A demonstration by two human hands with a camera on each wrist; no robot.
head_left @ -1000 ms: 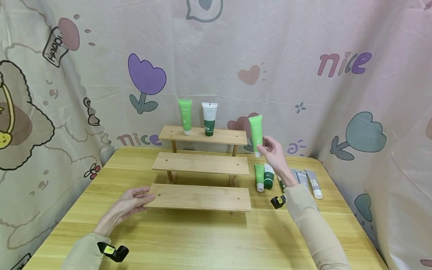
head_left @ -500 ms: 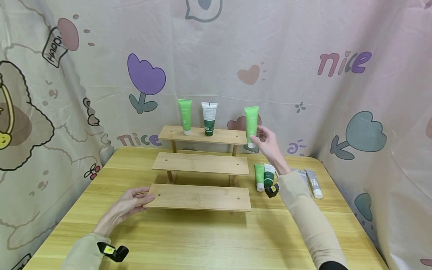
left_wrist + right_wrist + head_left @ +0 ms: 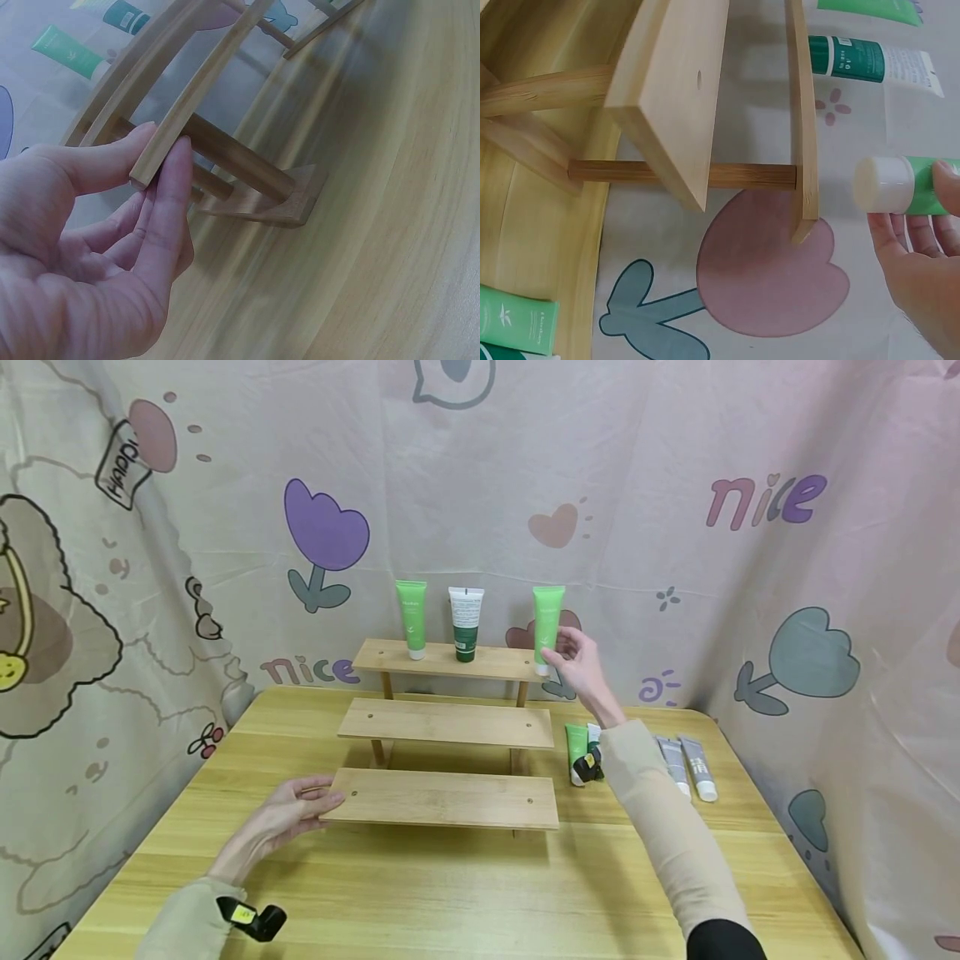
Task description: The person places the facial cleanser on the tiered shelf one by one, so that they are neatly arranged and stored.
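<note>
My right hand [image 3: 581,667] pinches a light green squeeze tube [image 3: 548,620], cap down, at the right end of the top tier of a wooden three-step display stand [image 3: 450,724]. In the right wrist view the tube's white cap [image 3: 883,185] shows a gap from the top board. My left hand [image 3: 288,814] grips the left end of the lowest board, thumb above and fingers beneath, as the left wrist view shows. On the top tier stand another light green tube [image 3: 412,618] and a white and dark green tube [image 3: 466,622], both on their caps.
Right of the stand, a light green tube [image 3: 576,745] and a dark green one lie on the wooden table [image 3: 420,902], partly behind the right wrist camera. Grey tubes [image 3: 697,768] lie farther right. A patterned curtain [image 3: 615,460] hangs behind the table.
My right hand has carried the light green tube up and left, from beside the stand to the top tier's right end; the tube is more upright. The left hand has stayed in place.
</note>
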